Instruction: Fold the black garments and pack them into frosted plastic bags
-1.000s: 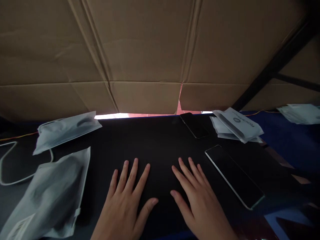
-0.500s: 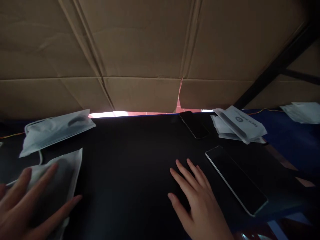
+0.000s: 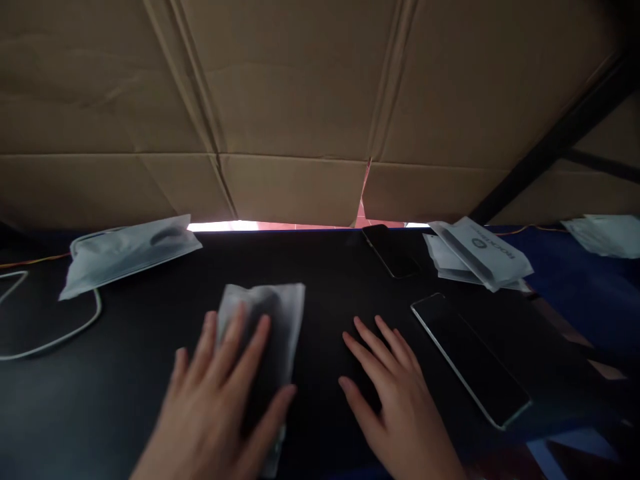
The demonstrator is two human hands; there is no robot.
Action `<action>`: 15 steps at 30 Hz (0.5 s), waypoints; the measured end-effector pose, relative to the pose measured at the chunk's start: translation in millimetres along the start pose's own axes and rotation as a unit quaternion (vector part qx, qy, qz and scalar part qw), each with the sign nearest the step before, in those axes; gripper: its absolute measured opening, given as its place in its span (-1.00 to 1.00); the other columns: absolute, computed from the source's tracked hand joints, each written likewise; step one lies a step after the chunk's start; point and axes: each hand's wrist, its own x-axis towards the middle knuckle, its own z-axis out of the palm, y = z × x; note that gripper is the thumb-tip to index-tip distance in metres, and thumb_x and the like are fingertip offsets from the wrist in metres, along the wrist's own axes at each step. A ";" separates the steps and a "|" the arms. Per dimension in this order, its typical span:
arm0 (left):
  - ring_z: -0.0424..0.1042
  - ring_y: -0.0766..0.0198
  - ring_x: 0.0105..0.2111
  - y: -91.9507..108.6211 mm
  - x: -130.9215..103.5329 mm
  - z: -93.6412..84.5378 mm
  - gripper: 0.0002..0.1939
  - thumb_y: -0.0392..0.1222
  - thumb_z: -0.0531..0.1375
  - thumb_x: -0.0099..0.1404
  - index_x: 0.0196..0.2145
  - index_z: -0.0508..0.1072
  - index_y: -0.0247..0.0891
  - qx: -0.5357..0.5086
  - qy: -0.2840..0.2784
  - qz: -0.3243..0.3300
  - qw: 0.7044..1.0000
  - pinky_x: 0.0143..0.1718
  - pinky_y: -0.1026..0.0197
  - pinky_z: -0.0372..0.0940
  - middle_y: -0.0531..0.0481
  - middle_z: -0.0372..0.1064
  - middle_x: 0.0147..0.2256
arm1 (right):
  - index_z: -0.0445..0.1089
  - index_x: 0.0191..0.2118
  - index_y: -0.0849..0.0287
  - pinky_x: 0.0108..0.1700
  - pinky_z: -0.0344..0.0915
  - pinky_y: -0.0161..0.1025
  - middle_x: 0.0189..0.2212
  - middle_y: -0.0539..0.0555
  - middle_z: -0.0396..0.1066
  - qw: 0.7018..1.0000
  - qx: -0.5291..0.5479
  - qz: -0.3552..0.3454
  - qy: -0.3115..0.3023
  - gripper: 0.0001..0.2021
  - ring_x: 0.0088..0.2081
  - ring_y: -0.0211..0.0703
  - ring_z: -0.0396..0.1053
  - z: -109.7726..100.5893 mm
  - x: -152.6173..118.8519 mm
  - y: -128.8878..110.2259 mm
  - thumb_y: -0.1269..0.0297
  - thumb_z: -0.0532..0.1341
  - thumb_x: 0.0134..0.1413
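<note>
My left hand (image 3: 215, 393) lies flat with fingers spread on top of a frosted translucent pouch (image 3: 285, 320). Something dark shows through the pouch, but I cannot make out what. My right hand (image 3: 395, 393) rests open on the black table surface (image 3: 320, 347), holding nothing. Just right of it lies a large phone (image 3: 475, 360) with a dark screen and a pale edge. Farther back is a smaller dark phone (image 3: 390, 251).
A filled frosted pouch (image 3: 133, 253) lies at the back left, near a white cable (image 3: 55, 343). Flat printed pouches (image 3: 485, 250) are stacked at the back right, and more pale packets (image 3: 605, 235) lie beyond. Cardboard (image 3: 290, 87) walls the back; a dark bar (image 3: 555, 140) slants at right.
My left hand has slid the pouch from the far left toward the middle, uncovering the white cable. My right hand has barely moved. The view has shifted slightly.
</note>
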 end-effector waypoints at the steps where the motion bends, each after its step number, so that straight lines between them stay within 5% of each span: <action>1: 0.15 -0.52 0.48 11.2 1.7 3.7 -0.21 0.06 0.16 0.54 0.58 0.07 -0.18 0.013 0.006 0.045 0.999 0.22 -0.65 0.36 -0.29 0.05 0.56 | 0.35 0.45 -0.02 0.38 0.38 0.41 0.49 0.00 0.28 1.000 0.000 -0.002 0.003 -0.53 0.53 0.26 0.18 0.7 -0.4 0.3 0.08 0.17 0.56; 3: 0.16 -0.34 0.50 21.5 0.6 7.8 -0.25 -0.06 0.17 0.54 0.57 0.11 -0.25 0.015 0.018 0.137 0.990 0.41 -0.54 0.19 -0.25 0.09 0.55 | 0.36 0.44 -0.02 0.39 0.38 0.40 0.49 0.00 0.28 1.000 0.004 -0.004 0.009 -0.54 0.53 0.26 0.18 2.3 -1.2 0.8 0.10 0.17 0.55; 6: 0.20 -0.16 0.50 11.2 -6.7 5.1 -0.27 -0.02 0.20 0.51 0.54 0.20 -0.20 0.008 0.017 0.241 0.970 0.56 -0.34 -0.17 -0.10 0.13 0.54 | 0.36 0.44 -0.03 0.40 0.37 0.39 0.49 0.01 0.29 1.000 0.017 -0.003 0.011 -0.54 0.53 0.25 0.17 3.3 -1.1 1.4 0.11 0.18 0.54; 9: 0.36 -0.25 0.40 -9.0 -11.0 -0.6 -0.23 0.09 0.20 0.49 0.53 0.22 -0.23 0.033 -0.026 0.270 0.962 0.36 -0.36 0.31 -0.14 0.20 0.50 | 0.39 0.41 -0.02 0.35 0.41 0.41 0.46 0.04 0.33 1.000 0.020 -0.006 0.016 -0.55 0.51 0.29 0.22 -0.6 0.6 1.1 0.11 0.20 0.53; 11: 0.43 -0.21 0.36 -17.7 -10.9 -2.8 -0.28 -0.04 0.18 0.51 0.53 0.19 -0.24 0.033 -0.037 0.280 0.959 0.12 -0.21 0.56 -0.14 0.23 0.48 | 0.45 0.36 -0.04 0.32 0.45 0.37 0.42 0.03 0.39 0.999 0.028 -0.031 0.025 -0.60 0.46 0.25 0.30 -6.6 1.7 -0.7 0.20 0.21 0.52; 15: 0.40 -0.09 0.38 -20.0 -13.9 -2.0 -0.29 -0.35 0.11 0.47 0.53 0.20 -0.21 -0.021 -0.016 0.285 0.958 0.21 -0.12 0.49 -0.07 0.27 0.47 | 0.58 0.18 -0.03 0.14 0.60 -0.08 0.19 -0.05 0.63 0.980 0.104 -0.156 0.066 -0.72 0.21 -0.04 0.59 -17.6 -0.4 -13.6 0.32 0.25 0.48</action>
